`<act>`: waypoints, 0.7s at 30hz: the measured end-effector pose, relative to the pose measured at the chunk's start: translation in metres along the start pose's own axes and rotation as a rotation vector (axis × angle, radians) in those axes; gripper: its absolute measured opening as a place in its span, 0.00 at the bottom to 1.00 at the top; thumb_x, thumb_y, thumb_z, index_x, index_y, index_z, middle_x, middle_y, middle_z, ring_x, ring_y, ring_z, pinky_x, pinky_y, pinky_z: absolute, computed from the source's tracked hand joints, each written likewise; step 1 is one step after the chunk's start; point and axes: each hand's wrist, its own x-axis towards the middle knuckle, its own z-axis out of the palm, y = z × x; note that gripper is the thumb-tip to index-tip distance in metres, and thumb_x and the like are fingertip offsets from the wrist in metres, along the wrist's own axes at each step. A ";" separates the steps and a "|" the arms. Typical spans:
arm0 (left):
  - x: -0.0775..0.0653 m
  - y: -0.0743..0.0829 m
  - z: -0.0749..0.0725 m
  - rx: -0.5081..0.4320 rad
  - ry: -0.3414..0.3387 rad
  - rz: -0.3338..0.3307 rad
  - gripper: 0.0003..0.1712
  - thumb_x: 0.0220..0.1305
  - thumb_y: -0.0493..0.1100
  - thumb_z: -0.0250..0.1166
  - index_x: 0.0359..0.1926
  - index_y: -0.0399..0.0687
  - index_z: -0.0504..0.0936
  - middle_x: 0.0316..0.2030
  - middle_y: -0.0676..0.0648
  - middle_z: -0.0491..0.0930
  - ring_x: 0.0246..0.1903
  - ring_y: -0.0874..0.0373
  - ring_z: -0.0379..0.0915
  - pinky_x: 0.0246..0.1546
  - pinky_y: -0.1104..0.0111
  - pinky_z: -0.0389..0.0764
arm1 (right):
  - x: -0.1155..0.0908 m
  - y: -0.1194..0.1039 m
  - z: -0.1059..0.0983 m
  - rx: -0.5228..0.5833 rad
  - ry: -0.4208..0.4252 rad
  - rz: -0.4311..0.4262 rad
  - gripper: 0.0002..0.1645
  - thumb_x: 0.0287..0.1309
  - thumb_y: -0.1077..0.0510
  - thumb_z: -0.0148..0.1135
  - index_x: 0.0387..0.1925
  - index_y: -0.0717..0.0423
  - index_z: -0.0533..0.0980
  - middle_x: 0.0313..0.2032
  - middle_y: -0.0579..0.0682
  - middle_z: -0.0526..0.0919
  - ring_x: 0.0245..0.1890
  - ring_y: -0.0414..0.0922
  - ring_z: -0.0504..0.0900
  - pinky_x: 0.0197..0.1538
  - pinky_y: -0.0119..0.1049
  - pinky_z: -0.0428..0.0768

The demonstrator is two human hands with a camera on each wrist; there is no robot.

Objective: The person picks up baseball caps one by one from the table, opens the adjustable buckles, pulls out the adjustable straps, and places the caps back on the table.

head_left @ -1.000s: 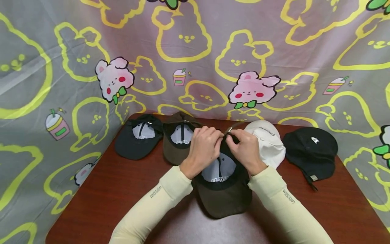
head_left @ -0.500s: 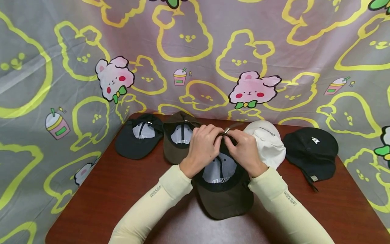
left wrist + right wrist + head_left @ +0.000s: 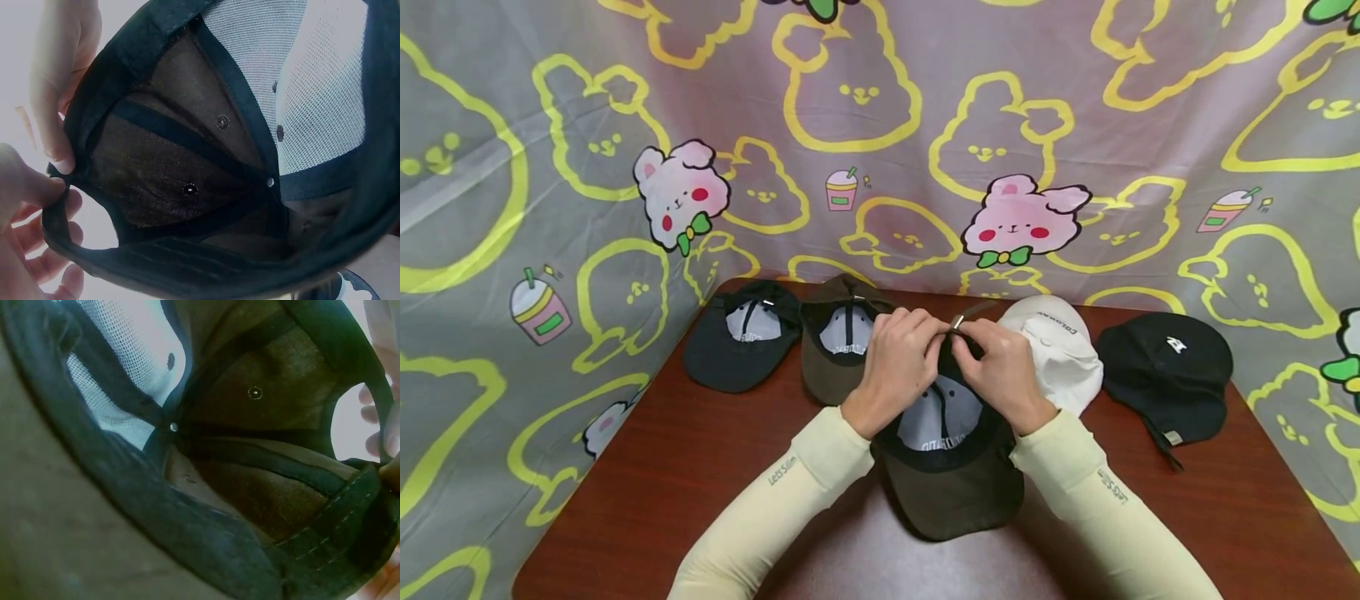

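A dark brown baseball cap (image 3: 958,500) is upside down in front of me in the head view, its brim toward me and its pale mesh lining (image 3: 940,412) showing. My left hand (image 3: 895,367) pinches the strap at the back of the cap from the left. From the right, my right hand (image 3: 1006,367) pinches the same strap beside a small metal buckle (image 3: 957,323). A loose strap end (image 3: 980,308) sticks out past the right fingers. Both wrist views look into the cap's inside (image 3: 169,156), with fingers (image 3: 390,431) at the strap by the rear opening.
On the brown table (image 3: 655,483), a black cap (image 3: 730,358) and another brown cap (image 3: 831,375) lie upturned at the back left. A white cap (image 3: 1060,350) and a black cap with a white emblem (image 3: 1165,375) lie at the right. A patterned curtain (image 3: 880,125) hangs behind.
My fingers have shifted slightly at the strap, and the buckle has moved a little left and tilted. The cap has barely moved; the other caps stay put.
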 end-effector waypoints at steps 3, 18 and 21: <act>-0.001 0.000 0.000 0.010 -0.005 0.004 0.06 0.67 0.42 0.64 0.37 0.55 0.88 0.34 0.57 0.86 0.35 0.59 0.78 0.40 0.64 0.73 | 0.000 0.001 0.001 -0.007 0.020 0.009 0.05 0.54 0.64 0.69 0.32 0.62 0.85 0.29 0.57 0.87 0.27 0.51 0.86 0.35 0.47 0.85; -0.003 0.001 0.001 -0.016 -0.023 -0.048 0.07 0.67 0.44 0.64 0.41 0.54 0.87 0.37 0.54 0.86 0.37 0.56 0.78 0.40 0.62 0.75 | 0.001 0.000 -0.003 0.017 -0.049 0.078 0.06 0.55 0.64 0.70 0.34 0.63 0.85 0.32 0.59 0.89 0.31 0.53 0.87 0.39 0.49 0.85; -0.002 0.001 0.001 -0.024 -0.021 -0.052 0.07 0.67 0.44 0.63 0.42 0.54 0.87 0.38 0.54 0.85 0.37 0.57 0.78 0.41 0.62 0.74 | 0.001 -0.002 -0.004 0.031 -0.069 0.068 0.06 0.55 0.63 0.70 0.35 0.62 0.85 0.32 0.58 0.89 0.31 0.52 0.87 0.39 0.48 0.85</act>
